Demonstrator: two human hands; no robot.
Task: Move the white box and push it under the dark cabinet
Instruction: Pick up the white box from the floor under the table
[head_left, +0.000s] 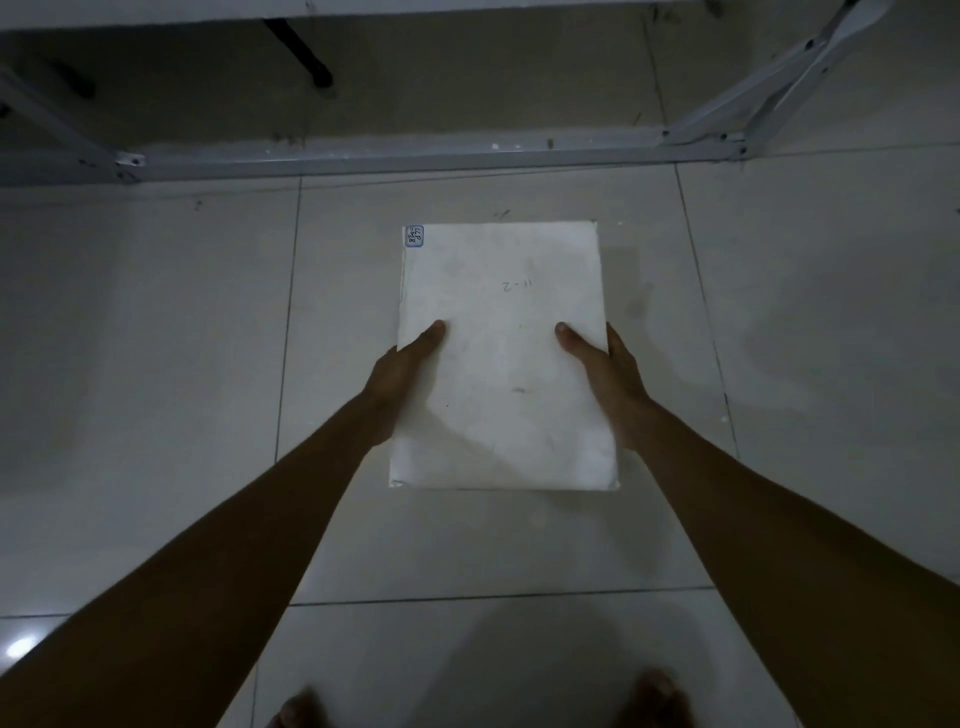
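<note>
Box (503, 364): white, matt, paper or card look, faintly smudged and scuffed, pen marks on top, small paper label (414, 236) at far left corner. Floor (156, 338): pale glazed tile, smooth, glossy, soft reflections, thin dark grout lines. Frame (395, 158): grey painted metal, satin, chipped, dusty, bolted at corners. Left hand (402, 379), right hand (605, 379): bare skin.

Flat white box (503, 358) above tiled floor (156, 312)
</note>
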